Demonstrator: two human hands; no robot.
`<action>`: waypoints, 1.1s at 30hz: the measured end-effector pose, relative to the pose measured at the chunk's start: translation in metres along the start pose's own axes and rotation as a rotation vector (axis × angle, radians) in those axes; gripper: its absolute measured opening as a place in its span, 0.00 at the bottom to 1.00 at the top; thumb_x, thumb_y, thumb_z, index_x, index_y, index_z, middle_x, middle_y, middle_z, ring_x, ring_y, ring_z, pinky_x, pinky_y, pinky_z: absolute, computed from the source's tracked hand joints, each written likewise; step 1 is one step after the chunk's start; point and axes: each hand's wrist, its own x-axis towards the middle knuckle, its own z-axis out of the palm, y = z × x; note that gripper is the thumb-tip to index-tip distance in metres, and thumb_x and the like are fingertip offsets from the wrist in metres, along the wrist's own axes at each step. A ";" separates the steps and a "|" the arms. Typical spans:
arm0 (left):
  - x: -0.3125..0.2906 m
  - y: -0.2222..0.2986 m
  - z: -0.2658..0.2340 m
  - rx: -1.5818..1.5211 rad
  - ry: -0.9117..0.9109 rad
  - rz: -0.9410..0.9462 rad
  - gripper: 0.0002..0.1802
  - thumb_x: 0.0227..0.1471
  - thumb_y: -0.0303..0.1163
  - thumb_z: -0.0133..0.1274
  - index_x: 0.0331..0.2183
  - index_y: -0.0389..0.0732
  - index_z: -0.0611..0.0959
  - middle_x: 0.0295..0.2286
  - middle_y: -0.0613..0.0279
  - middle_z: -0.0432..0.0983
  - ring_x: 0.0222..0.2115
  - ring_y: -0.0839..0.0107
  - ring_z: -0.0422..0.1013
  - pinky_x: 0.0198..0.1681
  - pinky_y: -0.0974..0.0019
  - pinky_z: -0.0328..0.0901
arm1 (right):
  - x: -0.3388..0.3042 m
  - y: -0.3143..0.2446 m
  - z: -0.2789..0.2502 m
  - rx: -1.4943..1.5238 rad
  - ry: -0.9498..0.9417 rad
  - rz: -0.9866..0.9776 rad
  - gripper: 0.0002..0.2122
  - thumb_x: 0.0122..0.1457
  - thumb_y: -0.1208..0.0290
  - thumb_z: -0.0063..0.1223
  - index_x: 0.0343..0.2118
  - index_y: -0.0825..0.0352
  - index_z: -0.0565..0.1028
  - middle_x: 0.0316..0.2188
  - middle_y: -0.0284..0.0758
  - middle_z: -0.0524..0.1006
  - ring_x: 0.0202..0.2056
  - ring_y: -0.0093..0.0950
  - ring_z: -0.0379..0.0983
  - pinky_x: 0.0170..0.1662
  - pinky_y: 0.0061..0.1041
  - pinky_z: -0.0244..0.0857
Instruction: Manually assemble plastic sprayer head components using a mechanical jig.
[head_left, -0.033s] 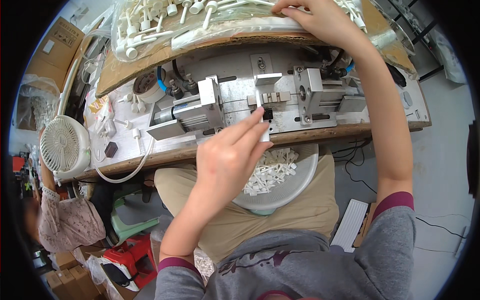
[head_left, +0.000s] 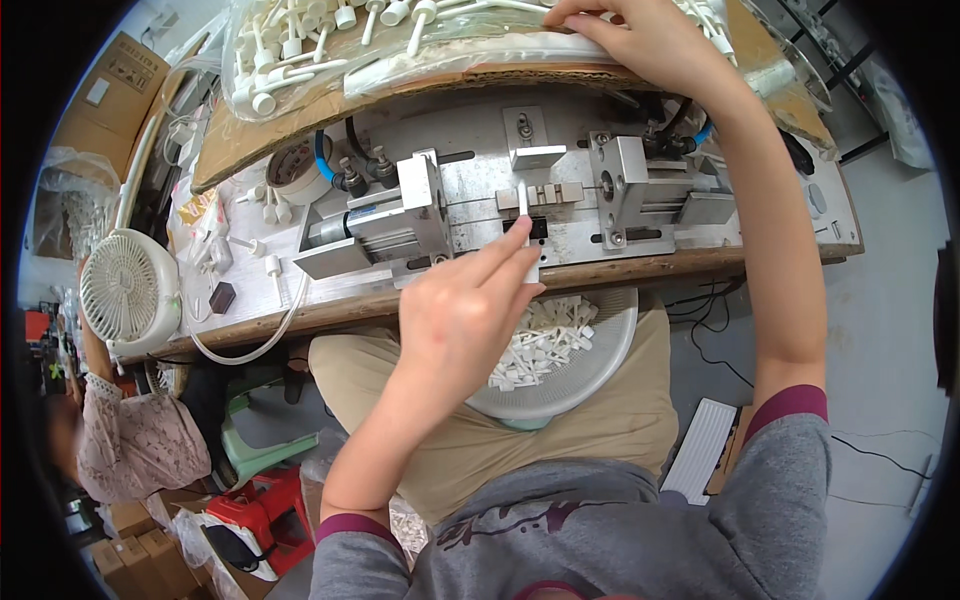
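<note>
My left hand (head_left: 462, 312) is closed on a white plastic stick (head_left: 523, 198), pinched between thumb and fingers. The stick points away from me beside a small notched metal block (head_left: 556, 194) on the bench fixture. Whether it touches the block I cannot tell. At the top edge, my right hand (head_left: 640, 42) reaches to a pile of white plastic sticks with round caps (head_left: 420, 22), lying in clear plastic on cardboard. Its fingers are bent at the end of one stick, partly cut off by the frame; what they grip is unclear.
Metal clamp units stand left (head_left: 420, 205) and right (head_left: 622, 190) of the block, with hoses attached. In my lap rests a pale basket (head_left: 608, 365) of small white pieces. A white fan (head_left: 130, 290) and tape roll (head_left: 300, 175) are at left; a co-worker's lace sleeve (head_left: 140, 440) shows beyond.
My left hand sits very slightly farther right, and the stick with it. My right hand stays at the pile.
</note>
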 end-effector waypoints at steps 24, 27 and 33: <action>0.139 -0.057 -0.080 0.116 0.181 -0.280 0.12 0.49 0.34 0.64 0.36 0.38 0.86 0.30 0.54 0.83 0.30 0.65 0.78 0.35 0.65 0.70 | -0.139 -0.058 0.074 0.053 0.296 -0.286 0.13 0.48 0.77 0.64 0.38 0.68 0.77 0.44 0.39 0.77 0.40 0.36 0.78 0.42 0.30 0.74; 0.163 -0.087 -0.060 0.277 0.191 -0.289 0.14 0.48 0.36 0.64 0.35 0.37 0.85 0.30 0.51 0.82 0.32 0.59 0.79 0.37 0.60 0.71 | -0.156 -0.062 0.096 -0.068 0.212 -0.316 0.10 0.49 0.77 0.58 0.35 0.72 0.75 0.48 0.45 0.78 0.36 0.32 0.80 0.38 0.27 0.74; 0.174 -0.089 -0.046 0.509 0.108 -0.204 0.14 0.47 0.37 0.61 0.38 0.43 0.86 0.28 0.53 0.83 0.33 0.56 0.79 0.40 0.55 0.71 | -0.138 -0.077 0.096 -0.322 0.105 -0.294 0.06 0.44 0.77 0.55 0.26 0.69 0.70 0.45 0.54 0.79 0.16 0.28 0.76 0.21 0.24 0.69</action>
